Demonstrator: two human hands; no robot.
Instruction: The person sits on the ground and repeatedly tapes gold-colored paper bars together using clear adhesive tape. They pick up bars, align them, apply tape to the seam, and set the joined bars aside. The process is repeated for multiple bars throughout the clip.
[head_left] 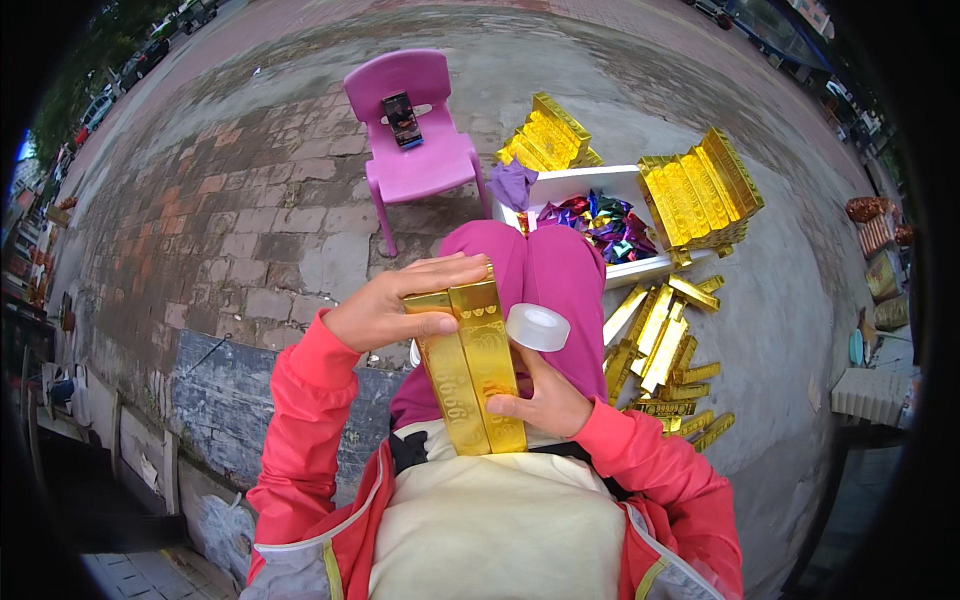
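Two long embossed gold boxes (462,385) lie side by side over my lap, their far ends tilted up. My left hand (400,305) grips them across the far end, thumb along the near side and fingers over the top. On their right side my right hand (545,395) holds them lower down, thumb on the gold face. A roll of clear tape (538,328) sits at the fingers of my right hand, against the boxes' right edge; whether those fingers hold it is hidden.
Ahead stands a pink plastic chair (425,165) with a phone (402,120) on it. A white foam box (590,180) holds shiny coloured foil pieces. Gold stacks (700,190) rest at its right, another stack (550,135) behind. Loose gold bars (660,345) are scattered on the ground at right.
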